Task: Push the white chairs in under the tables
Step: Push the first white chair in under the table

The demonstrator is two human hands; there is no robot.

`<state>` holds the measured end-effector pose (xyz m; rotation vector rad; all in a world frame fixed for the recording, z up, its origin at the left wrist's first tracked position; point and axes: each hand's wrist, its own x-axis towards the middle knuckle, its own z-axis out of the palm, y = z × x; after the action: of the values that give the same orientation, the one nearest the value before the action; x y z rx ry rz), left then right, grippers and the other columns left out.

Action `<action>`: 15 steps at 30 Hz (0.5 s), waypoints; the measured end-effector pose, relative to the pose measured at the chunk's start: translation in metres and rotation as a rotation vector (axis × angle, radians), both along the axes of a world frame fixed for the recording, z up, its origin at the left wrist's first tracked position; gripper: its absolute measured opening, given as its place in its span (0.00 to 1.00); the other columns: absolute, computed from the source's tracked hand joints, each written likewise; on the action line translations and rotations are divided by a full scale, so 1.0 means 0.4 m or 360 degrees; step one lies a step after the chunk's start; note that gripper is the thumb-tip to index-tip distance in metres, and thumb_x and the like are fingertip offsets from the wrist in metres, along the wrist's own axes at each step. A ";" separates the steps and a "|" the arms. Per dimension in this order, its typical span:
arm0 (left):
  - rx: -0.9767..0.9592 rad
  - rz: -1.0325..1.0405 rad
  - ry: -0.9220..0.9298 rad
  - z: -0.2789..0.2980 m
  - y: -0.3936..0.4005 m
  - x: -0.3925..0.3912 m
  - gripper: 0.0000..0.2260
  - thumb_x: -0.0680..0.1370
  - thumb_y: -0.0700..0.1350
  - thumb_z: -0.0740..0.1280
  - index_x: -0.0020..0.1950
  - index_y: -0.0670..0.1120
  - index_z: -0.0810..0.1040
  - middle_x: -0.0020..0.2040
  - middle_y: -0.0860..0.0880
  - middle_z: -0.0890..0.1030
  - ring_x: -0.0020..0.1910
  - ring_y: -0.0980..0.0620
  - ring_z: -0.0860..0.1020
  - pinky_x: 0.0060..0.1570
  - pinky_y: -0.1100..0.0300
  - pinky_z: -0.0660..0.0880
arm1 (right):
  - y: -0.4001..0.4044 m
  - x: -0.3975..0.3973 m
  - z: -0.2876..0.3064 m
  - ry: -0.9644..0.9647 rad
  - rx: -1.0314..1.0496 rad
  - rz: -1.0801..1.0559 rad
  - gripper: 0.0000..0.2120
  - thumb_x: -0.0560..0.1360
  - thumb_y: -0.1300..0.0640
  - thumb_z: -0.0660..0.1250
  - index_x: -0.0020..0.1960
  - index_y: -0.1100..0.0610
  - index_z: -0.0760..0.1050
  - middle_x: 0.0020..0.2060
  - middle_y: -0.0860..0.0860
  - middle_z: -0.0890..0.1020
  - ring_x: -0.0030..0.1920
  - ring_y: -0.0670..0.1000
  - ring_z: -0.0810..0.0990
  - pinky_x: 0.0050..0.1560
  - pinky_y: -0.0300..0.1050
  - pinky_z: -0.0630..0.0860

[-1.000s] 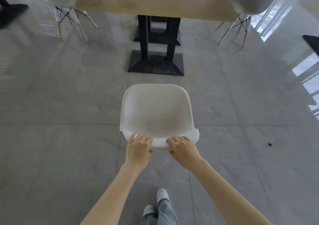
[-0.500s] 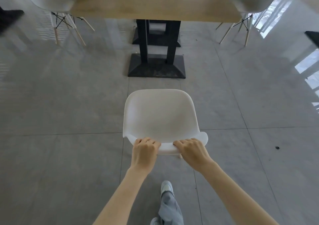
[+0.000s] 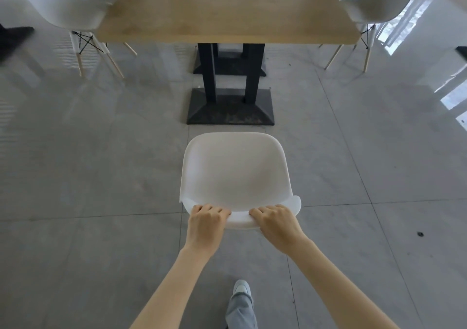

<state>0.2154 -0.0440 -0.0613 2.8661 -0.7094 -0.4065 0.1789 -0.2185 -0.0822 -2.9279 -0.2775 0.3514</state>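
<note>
A white plastic chair (image 3: 235, 169) stands on the grey tiled floor in front of me, its seat facing a wooden table (image 3: 227, 13). My left hand (image 3: 207, 224) and my right hand (image 3: 276, 225) both grip the top edge of the chair's backrest, fingers curled over it. The seat's front edge sits just short of the table's black base (image 3: 230, 109), still outside the tabletop's near edge. The chair's legs are hidden under the seat.
Another white chair (image 3: 68, 8) with wooden legs stands at the table's left side and a third white chair (image 3: 374, 3) at its right. A second black base lies behind the first. My shoe (image 3: 241, 288) is on the floor below the chair.
The chair, held by both hands, has moved forward toward the table; the table and its base now appear closer and larger. I have stepped forward with it.
</note>
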 end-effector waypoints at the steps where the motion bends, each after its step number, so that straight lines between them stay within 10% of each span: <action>1: 0.0036 -0.0008 0.0013 0.008 -0.011 0.015 0.18 0.51 0.38 0.78 0.37 0.53 0.82 0.30 0.55 0.83 0.31 0.53 0.80 0.37 0.63 0.76 | -0.009 0.018 0.002 -0.0002 0.0018 -0.0002 0.13 0.70 0.67 0.54 0.50 0.60 0.71 0.45 0.56 0.81 0.46 0.60 0.78 0.45 0.50 0.69; 15: 0.0000 0.0005 -0.0143 0.008 -0.090 0.213 0.17 0.55 0.34 0.76 0.38 0.50 0.83 0.30 0.52 0.84 0.31 0.49 0.81 0.38 0.59 0.78 | -0.079 0.215 0.015 -0.0111 0.0024 0.0031 0.11 0.63 0.70 0.62 0.43 0.61 0.75 0.34 0.57 0.83 0.35 0.59 0.80 0.36 0.47 0.72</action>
<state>0.3007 -0.0800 -0.0581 2.9009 -0.7192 -0.2787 0.2647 -0.2501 -0.0762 -2.9285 -0.3168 0.2496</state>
